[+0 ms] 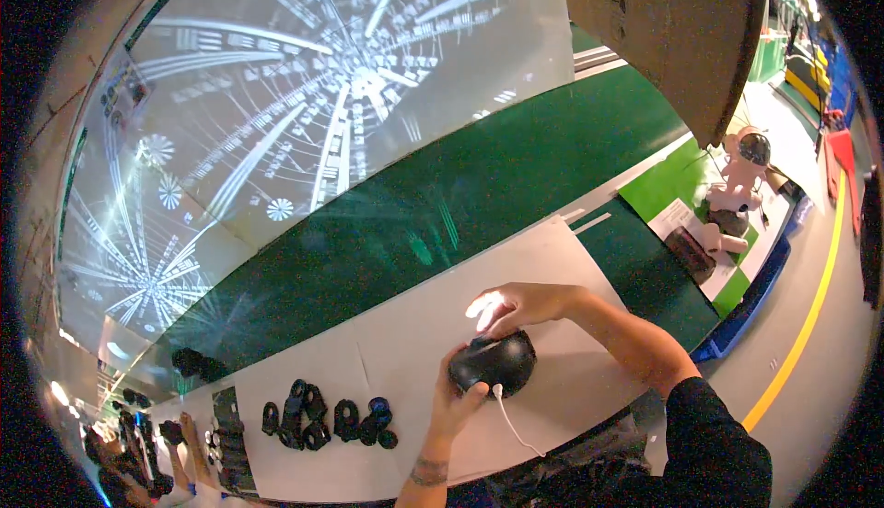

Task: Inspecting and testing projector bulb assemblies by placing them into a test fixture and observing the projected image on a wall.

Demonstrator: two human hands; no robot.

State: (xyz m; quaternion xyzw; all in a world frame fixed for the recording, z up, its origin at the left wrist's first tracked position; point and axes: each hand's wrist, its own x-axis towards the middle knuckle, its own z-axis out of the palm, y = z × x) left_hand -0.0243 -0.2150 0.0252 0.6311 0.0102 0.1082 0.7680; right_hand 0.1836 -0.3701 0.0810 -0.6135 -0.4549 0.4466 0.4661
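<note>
A black, rounded light projector (pixel 505 362) is held above the white sheet, with a white cable (pixel 512 425) plugged into its near side. My left hand (pixel 453 396) grips it from the left, thumb on the near face. Over its far side reaches my right hand (pixel 525 307), its fingertips at the front end and lit bright white by the lamp. What those fingertips press on is hidden. Blue-white streaks and starburst patterns (pixel 364 84) fall on the grey panel beyond.
Several black ring-like parts (pixel 308 416) lie in groups on the white sheet (pixel 405 361). A green work surface (pixel 516 153) runs behind. At right stand a white astronaut figure (pixel 744 163) and a large cardboard box (pixel 672 29). Another person's arm (pixel 191 448) shows at lower left.
</note>
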